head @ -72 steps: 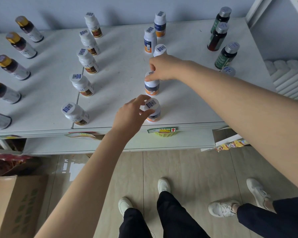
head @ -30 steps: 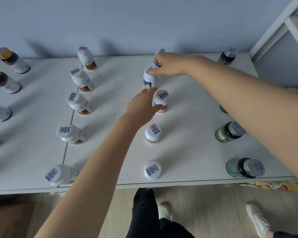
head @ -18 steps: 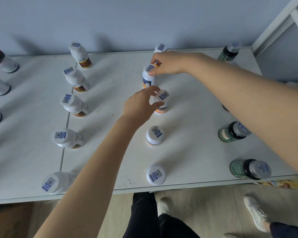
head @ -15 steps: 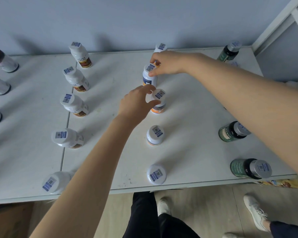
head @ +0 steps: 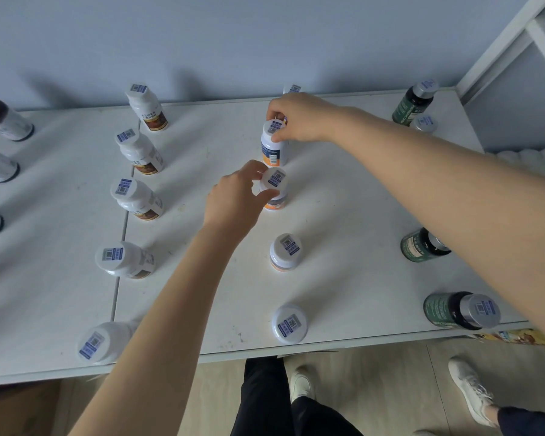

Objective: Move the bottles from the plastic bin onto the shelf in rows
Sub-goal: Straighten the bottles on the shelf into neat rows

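Left hand shifted; bottle upright.

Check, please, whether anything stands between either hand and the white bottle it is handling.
Nothing visible does. The left hand pinches the cap of one white bottle, and the right hand grips the cap of the next bottle behind it; both stand on the shelf.

Both arms out in front of me, each hand on a bottle top.
My left hand reaches up from the lower left, thumb and forefinger curled round the cap of the nearer bottle; my right hand comes in from the right, bare forearm crossing the view, fingertips pinching the cap of the farther bottle, just beyond the left.
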